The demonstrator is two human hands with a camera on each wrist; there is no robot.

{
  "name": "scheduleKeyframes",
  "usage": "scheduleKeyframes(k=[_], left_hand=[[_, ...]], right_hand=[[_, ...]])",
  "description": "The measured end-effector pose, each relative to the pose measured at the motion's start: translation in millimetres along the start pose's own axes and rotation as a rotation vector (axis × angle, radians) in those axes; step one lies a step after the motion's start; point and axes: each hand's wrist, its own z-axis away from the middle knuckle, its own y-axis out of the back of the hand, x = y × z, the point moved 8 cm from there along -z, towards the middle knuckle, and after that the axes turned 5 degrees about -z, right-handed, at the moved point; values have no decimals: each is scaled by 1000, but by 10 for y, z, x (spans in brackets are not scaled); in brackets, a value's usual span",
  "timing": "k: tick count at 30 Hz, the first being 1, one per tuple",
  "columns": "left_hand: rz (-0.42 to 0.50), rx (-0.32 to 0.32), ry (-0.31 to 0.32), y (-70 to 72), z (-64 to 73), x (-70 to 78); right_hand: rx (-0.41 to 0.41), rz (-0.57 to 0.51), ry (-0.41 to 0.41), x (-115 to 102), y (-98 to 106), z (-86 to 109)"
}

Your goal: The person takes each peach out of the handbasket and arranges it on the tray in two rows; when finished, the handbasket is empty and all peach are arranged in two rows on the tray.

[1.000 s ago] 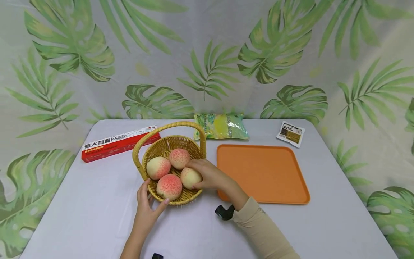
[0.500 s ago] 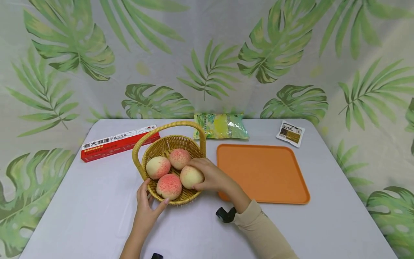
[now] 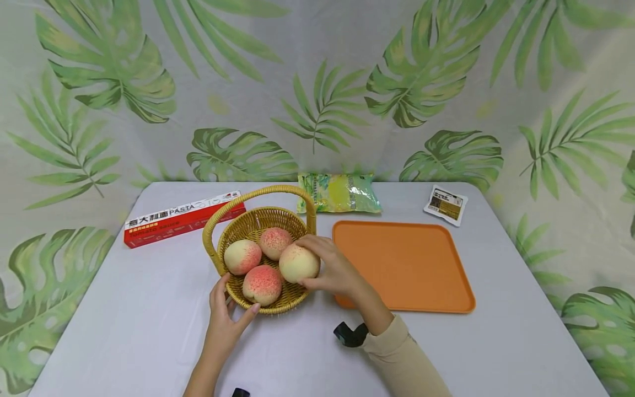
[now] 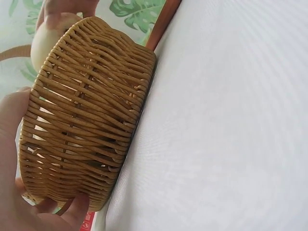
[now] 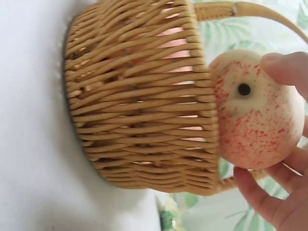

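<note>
A yellow wicker basket (image 3: 237,225) with an arched handle stands on the table, holding three peaches, among them a red-topped front peach (image 3: 262,285). My right hand (image 3: 334,270) grips a pale peach (image 3: 299,263) at the basket's right rim. In the right wrist view that peach (image 5: 260,115) is raised to the rim's level, its dark stem hole showing, with thumb and fingers around it. My left hand (image 3: 225,317) holds the basket's front left side. The left wrist view shows the thumb at the rim and fingers against the woven wall (image 4: 86,110).
An orange tray (image 3: 402,267) lies right of the basket. Behind stand a red pasta box (image 3: 183,219) at left, a green-yellow packet (image 3: 339,193) in the middle and a small white-edged packet (image 3: 446,205) at right. The handle (image 3: 263,190) arches over the basket's back.
My right hand has lifted the pale peach slightly, up and to the right. The red-topped front peach has shifted a little right. The left hand and basket have stayed in place.
</note>
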Motion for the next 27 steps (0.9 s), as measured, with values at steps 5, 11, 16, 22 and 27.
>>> scheduleKeyframes(k=[5,11,16,22,27], left_hand=[[0,-7,13,-4,-2,4],[0,-6,10,-3,2,2],[-5,-5,5,1,0,6],[-5,-4,-4,3,-1,19],[0,-4,4,2,1,6]], right_hand=[[110,-26,16,-46,237,60],[256,-17,-43,82,597,156],[356,6,-137,411,824,252],[443,-42,-290,762,979,398],[476,-122,-363,906,1019,495]])
